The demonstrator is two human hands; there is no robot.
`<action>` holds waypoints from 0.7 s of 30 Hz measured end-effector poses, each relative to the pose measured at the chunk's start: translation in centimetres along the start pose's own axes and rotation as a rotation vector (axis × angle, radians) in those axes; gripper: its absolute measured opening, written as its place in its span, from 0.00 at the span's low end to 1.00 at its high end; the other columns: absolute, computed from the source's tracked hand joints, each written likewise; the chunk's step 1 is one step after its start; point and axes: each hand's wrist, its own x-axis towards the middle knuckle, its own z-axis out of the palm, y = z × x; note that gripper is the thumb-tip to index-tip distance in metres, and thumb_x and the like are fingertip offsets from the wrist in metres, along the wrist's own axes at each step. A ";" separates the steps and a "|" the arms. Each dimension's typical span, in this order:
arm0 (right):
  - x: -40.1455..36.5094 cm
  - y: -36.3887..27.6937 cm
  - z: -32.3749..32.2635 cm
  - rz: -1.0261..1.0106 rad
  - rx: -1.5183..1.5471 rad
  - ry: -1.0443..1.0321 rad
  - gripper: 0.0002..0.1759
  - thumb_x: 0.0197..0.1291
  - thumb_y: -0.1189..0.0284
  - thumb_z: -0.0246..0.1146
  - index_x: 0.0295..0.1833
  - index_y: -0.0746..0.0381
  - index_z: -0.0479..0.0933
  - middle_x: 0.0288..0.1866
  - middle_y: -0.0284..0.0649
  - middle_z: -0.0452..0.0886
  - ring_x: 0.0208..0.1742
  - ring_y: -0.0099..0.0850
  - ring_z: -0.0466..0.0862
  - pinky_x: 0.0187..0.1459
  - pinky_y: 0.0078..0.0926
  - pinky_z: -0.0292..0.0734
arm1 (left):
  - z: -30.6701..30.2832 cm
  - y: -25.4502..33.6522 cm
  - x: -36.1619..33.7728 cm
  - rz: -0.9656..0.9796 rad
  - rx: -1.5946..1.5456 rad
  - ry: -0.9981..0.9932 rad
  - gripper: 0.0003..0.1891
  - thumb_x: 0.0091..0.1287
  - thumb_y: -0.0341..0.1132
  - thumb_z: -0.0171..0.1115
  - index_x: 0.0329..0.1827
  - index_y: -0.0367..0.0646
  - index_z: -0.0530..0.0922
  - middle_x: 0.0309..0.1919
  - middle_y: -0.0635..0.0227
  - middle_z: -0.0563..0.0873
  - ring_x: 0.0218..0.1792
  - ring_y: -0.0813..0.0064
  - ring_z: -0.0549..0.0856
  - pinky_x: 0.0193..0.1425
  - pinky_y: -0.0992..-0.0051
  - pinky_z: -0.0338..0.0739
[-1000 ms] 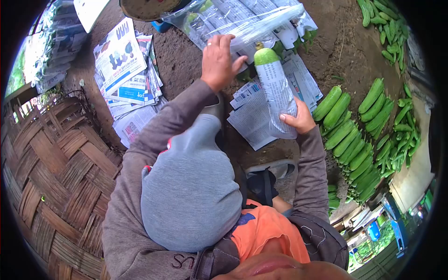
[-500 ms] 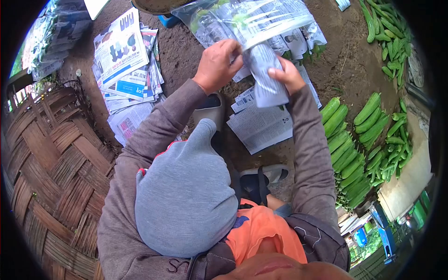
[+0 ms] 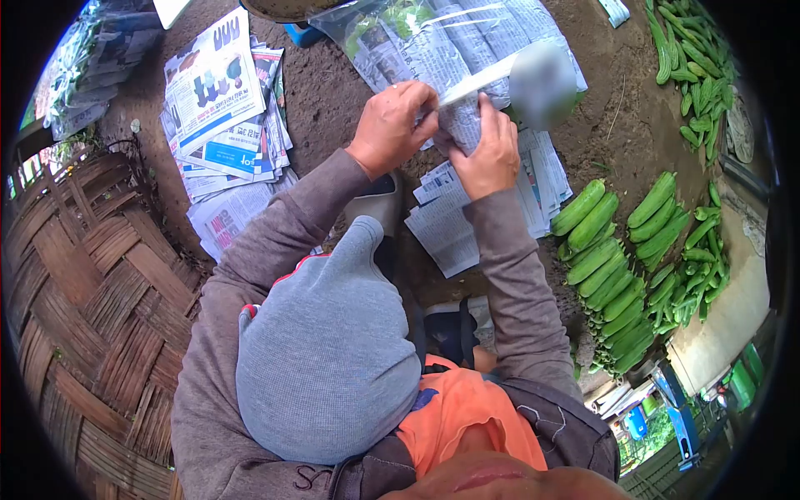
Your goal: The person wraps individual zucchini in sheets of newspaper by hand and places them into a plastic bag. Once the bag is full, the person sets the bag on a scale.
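My left hand point(image 3: 393, 127) pinches the rim of a clear plastic bag point(image 3: 383, 50) lying on the ground. Inside the bag, several newspaper-wrapped rolls lie side by side, with green showing at their far ends. My right hand point(image 3: 490, 157) grips the near end of another newspaper-wrapped roll point(image 3: 461, 123), which is partly in the bag's mouth. What this roll contains is hidden by its paper. Beneath my right hand lie loose newspaper sheets point(image 3: 446, 229) on the soil.
To the left, a stack of newspapers point(image 3: 212, 96) lies on the soil near a woven bamboo surface point(image 3: 100, 317). On the right are rows of green cucumber-like vegetables point(image 3: 612, 283) and a pile of ridged green gourds point(image 3: 696, 67). A filled bag point(image 3: 100, 58) stands at the upper left.
My right hand has moved up and left, pushing the wrapped roll further into the bag. My left hand stays at the rim, slightly lower.
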 end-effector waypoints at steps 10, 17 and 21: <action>4.9 2.4 0.5 -0.162 0.351 -0.418 0.39 0.43 0.63 0.71 0.61 0.70 0.72 0.41 0.56 0.82 0.45 0.46 0.84 0.48 0.36 0.78 | -1.1 1.7 -0.3 0.110 0.213 -0.015 0.08 0.49 0.29 0.66 0.31 0.43 0.76 0.29 0.64 0.81 0.35 0.60 0.82 0.41 0.65 0.76; 2.9 0.4 0.7 -0.052 0.309 -0.529 0.20 0.47 0.59 0.71 0.43 0.60 0.81 0.46 0.47 0.81 0.50 0.44 0.82 0.51 0.40 0.77 | -1.9 4.3 2.6 0.189 0.322 -0.034 0.20 0.55 0.33 0.68 0.51 0.41 0.76 0.53 0.59 0.79 0.58 0.55 0.76 0.62 0.61 0.68; 1.2 -0.9 -0.9 0.001 0.201 -0.217 0.23 0.41 0.64 0.72 0.45 0.62 0.79 0.57 0.46 0.71 0.62 0.43 0.69 0.58 0.42 0.67 | 0.1 0.0 2.8 0.242 0.609 -0.276 0.23 0.68 0.42 0.54 0.64 0.43 0.72 0.67 0.66 0.72 0.71 0.64 0.66 0.74 0.60 0.54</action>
